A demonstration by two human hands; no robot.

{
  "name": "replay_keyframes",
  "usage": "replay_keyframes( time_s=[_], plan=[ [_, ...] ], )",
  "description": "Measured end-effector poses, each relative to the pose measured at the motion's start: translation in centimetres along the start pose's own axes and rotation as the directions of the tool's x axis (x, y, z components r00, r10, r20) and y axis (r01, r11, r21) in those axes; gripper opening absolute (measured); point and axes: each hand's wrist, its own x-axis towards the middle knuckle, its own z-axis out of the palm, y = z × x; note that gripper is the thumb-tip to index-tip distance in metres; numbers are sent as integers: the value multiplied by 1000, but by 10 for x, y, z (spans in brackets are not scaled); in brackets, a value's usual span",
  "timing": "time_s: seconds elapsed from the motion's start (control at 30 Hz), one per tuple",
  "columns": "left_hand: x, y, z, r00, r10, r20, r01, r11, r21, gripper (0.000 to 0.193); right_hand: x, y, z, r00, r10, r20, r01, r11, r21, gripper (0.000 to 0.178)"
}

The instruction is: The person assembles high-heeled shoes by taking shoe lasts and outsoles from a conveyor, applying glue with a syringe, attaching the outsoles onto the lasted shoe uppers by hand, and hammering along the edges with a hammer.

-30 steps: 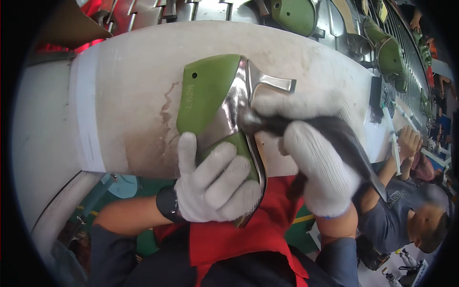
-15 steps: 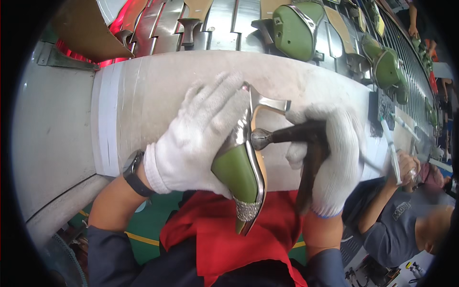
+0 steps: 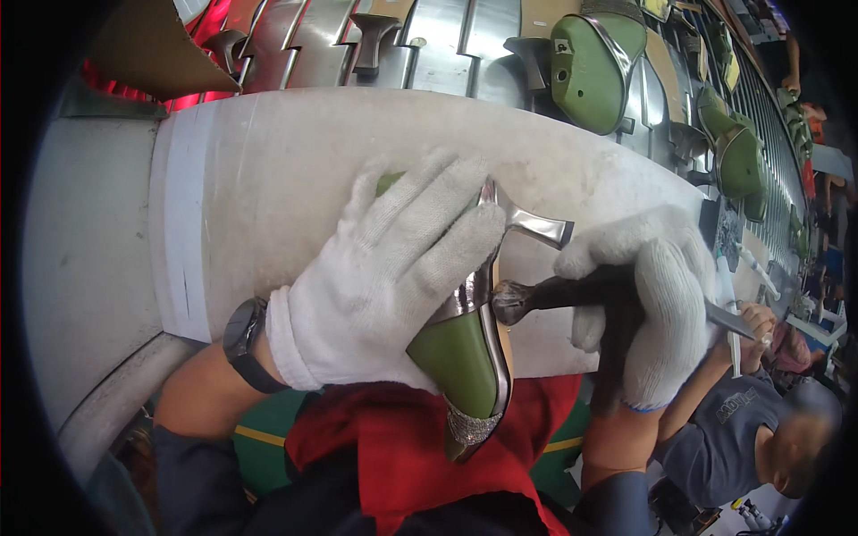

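Note:
A silver high-heeled shoe (image 3: 469,299) lies on its side on the pale worktop, toe toward me, a glittery band near its toe. Inside it sits a green shoe last (image 3: 458,355), part of which also shows past my fingers. My left hand (image 3: 384,268), in a white knitted glove, is wrapped over the shoe and grips it. In my gloved right hand (image 3: 666,304) is a hammer (image 3: 572,293) with a dark handle. Its rounded metal face meets or nearly meets the sole below the heel; whether they touch I cannot tell.
Beyond the worktop (image 3: 295,179) runs a slatted metal conveyor (image 3: 438,45) carrying several shoes on green lasts (image 3: 603,76). A brown board (image 3: 152,54) stands at the far left. On the right, a co-worker (image 3: 742,429) holds a thin white tool close to my right hand.
The shoe, both my hands and the hammer sit slightly lower and further right in view. The hammer face stays by the sole. More green last shows above my left fingers.

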Motion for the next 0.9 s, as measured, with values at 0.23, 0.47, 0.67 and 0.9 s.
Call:
replay_keyframes(
  time_s=[0.23,0.47,0.67,0.9],
  plan=[
    [-7,4,-3,999,45,-29,-44,998,47,134,-1,-18,-8,945,-152,290,166,986,-24,29],
    [15,45,-2,947,224,229,-283,918,276,107,-67,37,-49,996,-70,58,60,985,159,24],
    [13,53,15,949,306,74,-315,927,205,69,-130,15,-121,546,-836,-56,463,356,-812,41],
    [11,54,25,950,296,99,-311,917,250,65,-112,40,-44,973,-214,-90,231,933,276,24]
  ],
)
